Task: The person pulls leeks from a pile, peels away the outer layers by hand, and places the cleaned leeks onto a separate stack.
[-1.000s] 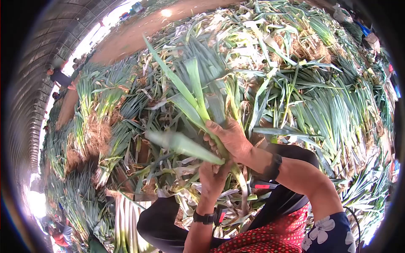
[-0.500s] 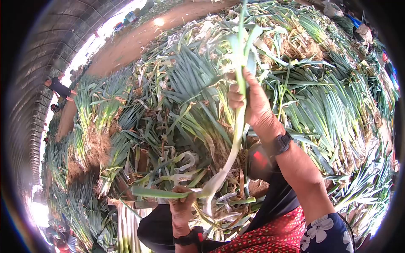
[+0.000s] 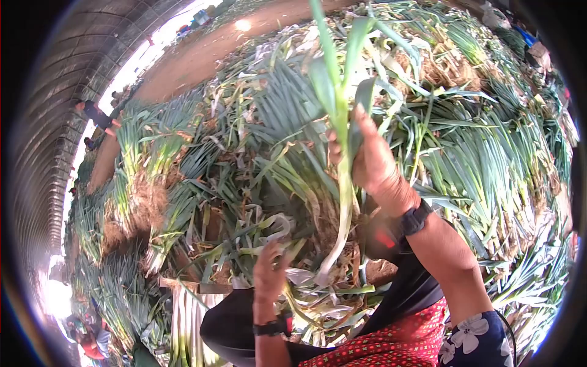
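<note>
A single leek [image 3: 343, 196] stands nearly upright in front of me, its green leaves at the top and its pale, curved stalk hanging down. My right hand [image 3: 374, 162] is closed around it at the upper stalk, just below where the leaves part. Lower and to the left, my left hand [image 3: 270, 275] is somewhat blurred, fingers raised and apart, with nothing visible in it. It is away from the leek's white lower end. Loose peeled leaves [image 3: 318, 303] lie between my knees.
Heaps of leeks [image 3: 483, 177] surround me, with a rooted bundle [image 3: 143, 189] at left. White trimmed stalks [image 3: 186, 324] lie by my dark-clad knee [image 3: 235, 324]. Beyond the heaps are a dirt path [image 3: 183, 64] and another person [image 3: 98, 116].
My left hand has come off the green leaf it held at the leek's lower end and moved up slightly. The leek's lower part now hangs straighter, free of that leaf.
</note>
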Demonstrator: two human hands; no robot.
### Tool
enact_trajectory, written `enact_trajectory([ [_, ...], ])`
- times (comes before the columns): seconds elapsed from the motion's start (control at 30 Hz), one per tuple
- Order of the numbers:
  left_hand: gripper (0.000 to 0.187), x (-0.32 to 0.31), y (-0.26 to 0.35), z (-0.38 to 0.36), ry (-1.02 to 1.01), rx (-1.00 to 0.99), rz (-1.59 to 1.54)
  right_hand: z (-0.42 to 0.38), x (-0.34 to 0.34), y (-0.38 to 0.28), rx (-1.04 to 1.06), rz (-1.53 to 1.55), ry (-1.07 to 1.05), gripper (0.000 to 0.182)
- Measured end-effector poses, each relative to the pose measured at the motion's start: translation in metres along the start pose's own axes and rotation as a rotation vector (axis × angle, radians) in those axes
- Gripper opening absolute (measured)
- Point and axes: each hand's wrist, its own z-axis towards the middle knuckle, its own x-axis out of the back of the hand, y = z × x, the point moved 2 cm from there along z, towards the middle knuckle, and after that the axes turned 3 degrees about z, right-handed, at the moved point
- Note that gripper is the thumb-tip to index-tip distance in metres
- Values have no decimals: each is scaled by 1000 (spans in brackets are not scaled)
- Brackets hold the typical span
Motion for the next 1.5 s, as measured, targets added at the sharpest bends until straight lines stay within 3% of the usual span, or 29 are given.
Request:
enact_trajectory([
  [0.03, 57, -14, 49, 4, -10, -111, -42, -5, -6, 15, -10, -50, -25, 50],
  [0.1, 55, -43, 86, 7, -10, -356, -88, -13, -15, 40, -46, -128, -68, 50],
  [0.2, 41, -52, 118, 7, -100, -268, 6, -27, -26, 47, -146, -118, -176, 48],
  [0.27, 27, -55, 107, 8, -221, -23, -505, -30, -27, 37, -191, -99, -232, 47],
  [0.33, 26, -44, 109, 2, -290, 1, -676, -32, -24, 30, -400, -52, -310, 46],
  [0.4, 24, -36, 108, 0, -417, 27, -836, -30, -16, 40, -417, -73, -323, 48],
  [0.5, 22, -48, 91, 3, -269, 55, -825, -26, -5, 56, -389, -58, -296, 41],
  [0.57, 20, -51, 83, 1, -150, 108, -797, -22, 2, 58, -268, -321, -176, 37],
  [0.63, 16, -44, 79, 2, 222, -170, -67, -22, 2, 61, -213, -336, -193, 39],
  [0.67, 21, -36, 101, -3, 330, -207, 138, -23, 0, 61, -178, -377, -124, 39],
  [0.7, 21, -37, 100, -2, 334, -205, 138, -24, -2, 61, -143, -415, -56, 39],
  [0.77, 27, -37, 101, -5, 535, -475, 269, -25, 0, 65, -101, -432, -46, 38],
  [0.93, 23, -35, 102, -7, 467, -546, 379, -24, 3, 67, 177, -735, -66, 37],
  [1.0, 22, -36, 101, -9, 409, -550, 381, -20, 4, 63, 227, -711, -58, 36],
  [1.07, 14, -35, 94, -11, 258, -302, 13, -17, 5, 51, 231, -666, 11, 29],
  [1.1, 14, -36, 89, -14, 250, -301, 10, -9, 1, 46, 294, -562, -11, 30],
  [1.17, 8, -35, 71, -14, 207, -11, -1240, -17, -10, 31, 206, -321, 65, 34],
  [1.23, 3, -24, 70, -16, 186, -40, -1293, -9, -2, 19, 209, -290, 84, 31],
  [1.37, 4, -7, 41, -25, 289, 37, -1346, 5, 20, -11, 463, -217, 237, 23],
  [1.5, 6, 4, -15, -30, 416, 104, -1397, 12, 37, -39, 584, -12, 358, 21],
])
